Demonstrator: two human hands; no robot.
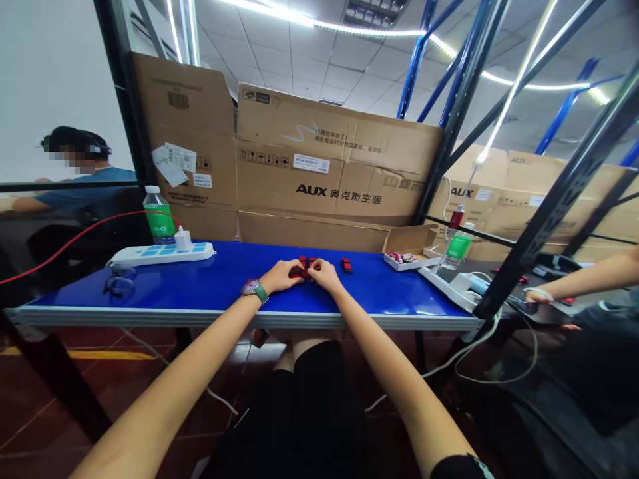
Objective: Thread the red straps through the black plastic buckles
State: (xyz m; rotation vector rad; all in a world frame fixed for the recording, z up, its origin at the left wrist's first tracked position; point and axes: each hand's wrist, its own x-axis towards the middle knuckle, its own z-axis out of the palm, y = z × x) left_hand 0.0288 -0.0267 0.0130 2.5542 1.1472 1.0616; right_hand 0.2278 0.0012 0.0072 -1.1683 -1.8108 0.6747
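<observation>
1. The left hand [282, 276] and the right hand [324, 274] sit close together near the middle of the worktop [200, 287], fingers curled narrowly around one small red and black piece [301, 271]. Both hands appear to hold it, and the fingers hide much of its shape.
2. A second red and black piece [347, 265] lies on the blue worktop just right of the right hand, not touching it.
3. A wristwatch with a green strap [255, 291] is on the left wrist.
4. Farther left on the worktop lie a pair of glasses [120, 283] and a white power strip [162, 254] with a white plug [183, 239] in it. A water bottle [158, 216] stands just behind the strip.
5. Right of the hands, a small open cardboard box [407, 249] holds small colourful items. Beyond it stands a second bottle [456, 247].
6. Large cardboard cartons [329, 159] are stacked along the far edge.
7. At the right, another person's hand [536, 297] rests on a separate dark surface, well apart. Another person [74, 179] sits at the far left behind a glass pane.
</observation>
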